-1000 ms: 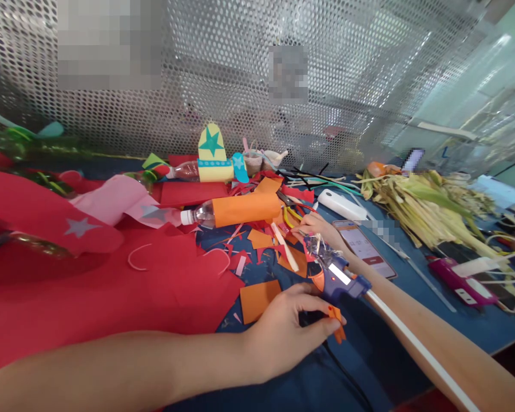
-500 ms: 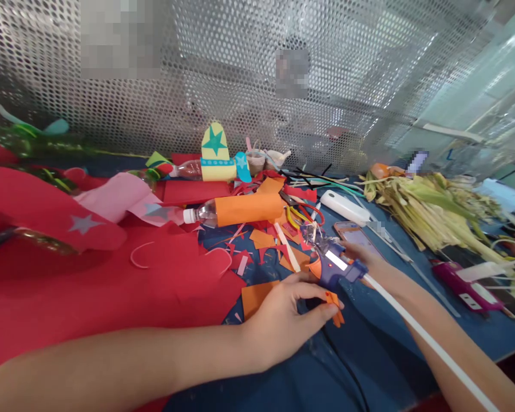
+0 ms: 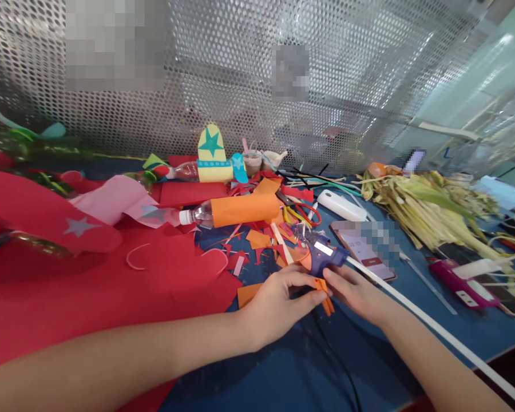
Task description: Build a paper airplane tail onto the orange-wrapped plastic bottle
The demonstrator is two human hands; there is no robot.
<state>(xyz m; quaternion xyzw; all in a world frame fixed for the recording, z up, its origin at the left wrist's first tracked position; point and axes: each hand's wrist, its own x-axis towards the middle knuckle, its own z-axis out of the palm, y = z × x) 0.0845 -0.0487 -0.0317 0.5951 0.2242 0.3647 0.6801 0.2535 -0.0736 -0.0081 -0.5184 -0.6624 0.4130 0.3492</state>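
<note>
A small folded piece of orange paper (image 3: 325,294) is pinched between the thumb and fingers of my left hand (image 3: 278,309). My right hand (image 3: 364,294) meets the same piece from the right, its fingertips closed at the upper edge. Just beyond both hands lies a blue glue gun (image 3: 321,252) with an orange tip, a long white glue stick (image 3: 429,326) running out of its back toward me. Neither hand is on the glue gun. A black cord (image 3: 339,357) trails below the paper piece.
Red sheets (image 3: 171,286) cover the left side. Beyond the hands lie paper scraps, an orange-wrapped bottle (image 3: 244,210), scissors (image 3: 306,212) and a yellow-wrapped bottle (image 3: 214,171). To the right are a phone (image 3: 360,246), dried husks (image 3: 424,200) and a magenta power strip (image 3: 463,283). Perforated metal stands behind.
My right hand has let go of the glue gun and come to the folded orange paper. The glue gun now rests on the table, and the phone is more exposed.
</note>
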